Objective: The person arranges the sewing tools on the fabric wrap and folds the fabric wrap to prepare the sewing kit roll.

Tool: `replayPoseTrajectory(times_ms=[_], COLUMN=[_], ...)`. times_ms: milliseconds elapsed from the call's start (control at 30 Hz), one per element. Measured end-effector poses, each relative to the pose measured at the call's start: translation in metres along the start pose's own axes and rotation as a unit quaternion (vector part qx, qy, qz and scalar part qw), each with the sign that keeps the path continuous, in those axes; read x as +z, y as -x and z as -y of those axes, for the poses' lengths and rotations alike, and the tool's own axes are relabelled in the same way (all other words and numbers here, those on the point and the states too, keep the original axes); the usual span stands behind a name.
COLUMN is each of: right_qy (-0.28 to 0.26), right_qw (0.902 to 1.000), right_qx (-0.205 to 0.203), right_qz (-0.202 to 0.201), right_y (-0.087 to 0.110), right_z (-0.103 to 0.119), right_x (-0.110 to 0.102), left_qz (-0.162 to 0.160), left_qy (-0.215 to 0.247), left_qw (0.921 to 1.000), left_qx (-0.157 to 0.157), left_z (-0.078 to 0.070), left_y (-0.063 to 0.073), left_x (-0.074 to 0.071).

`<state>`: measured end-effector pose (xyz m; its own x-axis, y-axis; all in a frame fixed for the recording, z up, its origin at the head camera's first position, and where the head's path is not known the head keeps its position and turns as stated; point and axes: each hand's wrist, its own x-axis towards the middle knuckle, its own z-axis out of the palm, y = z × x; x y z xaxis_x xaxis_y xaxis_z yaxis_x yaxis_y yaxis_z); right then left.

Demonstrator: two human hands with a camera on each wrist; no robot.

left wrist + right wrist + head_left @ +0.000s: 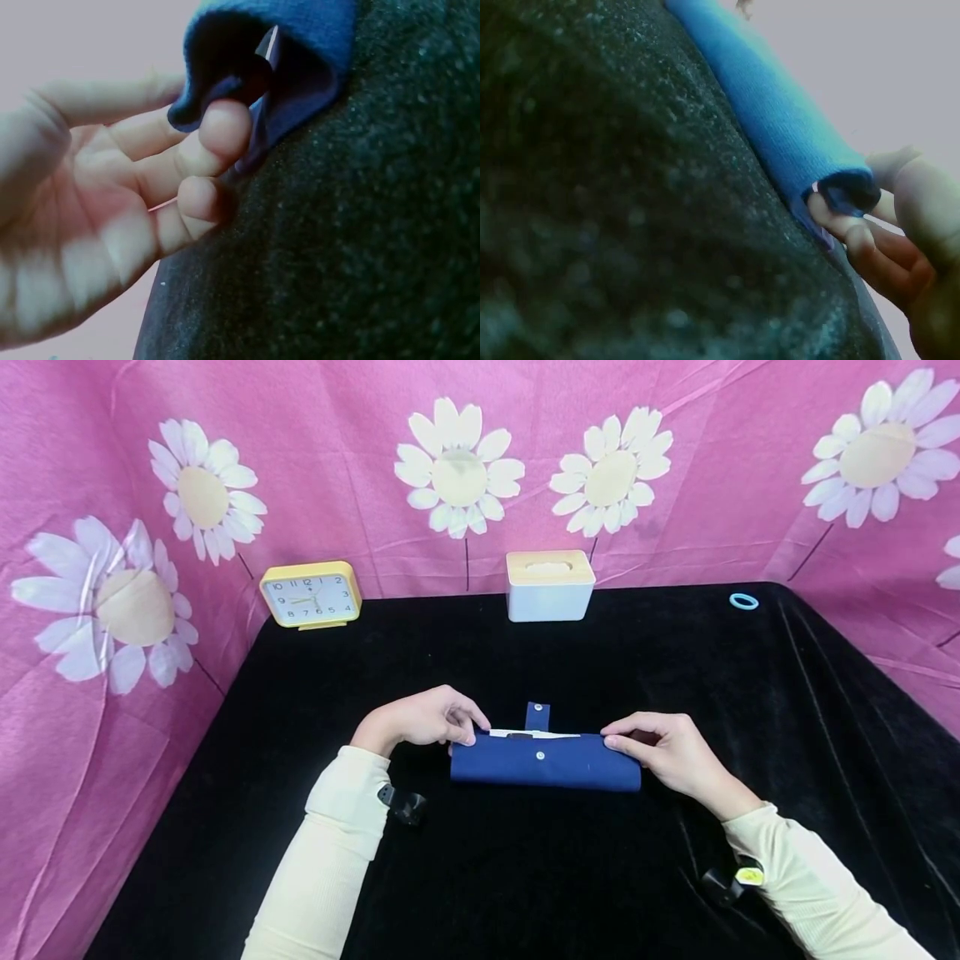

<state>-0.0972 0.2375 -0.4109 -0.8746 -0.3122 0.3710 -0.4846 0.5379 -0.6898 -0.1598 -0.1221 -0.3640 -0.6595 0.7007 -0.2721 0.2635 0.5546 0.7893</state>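
Observation:
A navy-blue fabric pouch (547, 770), folded into a flat roll, lies on the black cloth with a snap button on its front. Behind it a short strap (537, 718) with a second snap points away. Something white (536, 734) with a dark part shows along the pouch's far edge; its kind cannot be told. My left hand (426, 718) pinches the far left corner, and in the left wrist view its curled fingers (225, 131) sit at the pouch's open end. At the far right corner my right hand (675, 753) pinches the fabric, with fingertips (825, 214) inside the rolled end.
Along the back of the black-covered table (450, 660) stand a yellow clock (311, 596) at left and a white tissue box (550, 593) with a wooden lid near the middle. A light-blue ring (743, 602) lies at the back right. Pink flowered cloth hangs behind.

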Motion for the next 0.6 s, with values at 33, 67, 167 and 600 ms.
replayPoseTrajectory(times_ms=[33,67,167,600], right_qy=[0.009,0.018,0.048,0.076], right_qw=[0.9999,0.9997,0.9983,0.9966], right_qx=[-0.008,-0.013,-0.019,-0.021], right_qz=[-0.007,-0.013,-0.027,-0.024], right_y=[-0.0003,-0.0005,-0.0012,-0.0036], right_z=[-0.0001,-0.0003,-0.0009,-0.0059], right_x=[0.0003,0.0005,0.0012,0.0048], left_qz=[-0.002,-0.004,-0.01,-0.037], left_qy=[0.0,0.0,0.0,-0.036], left_qw=[1.0,1.0,0.9998,0.9982], left_qx=[-0.003,-0.007,-0.02,-0.032], left_z=[-0.0006,-0.0012,-0.0023,-0.0047], left_y=[-0.0001,-0.0001,-0.0008,-0.0027], left_x=[-0.0001,-0.0001,0.0004,0.0031])
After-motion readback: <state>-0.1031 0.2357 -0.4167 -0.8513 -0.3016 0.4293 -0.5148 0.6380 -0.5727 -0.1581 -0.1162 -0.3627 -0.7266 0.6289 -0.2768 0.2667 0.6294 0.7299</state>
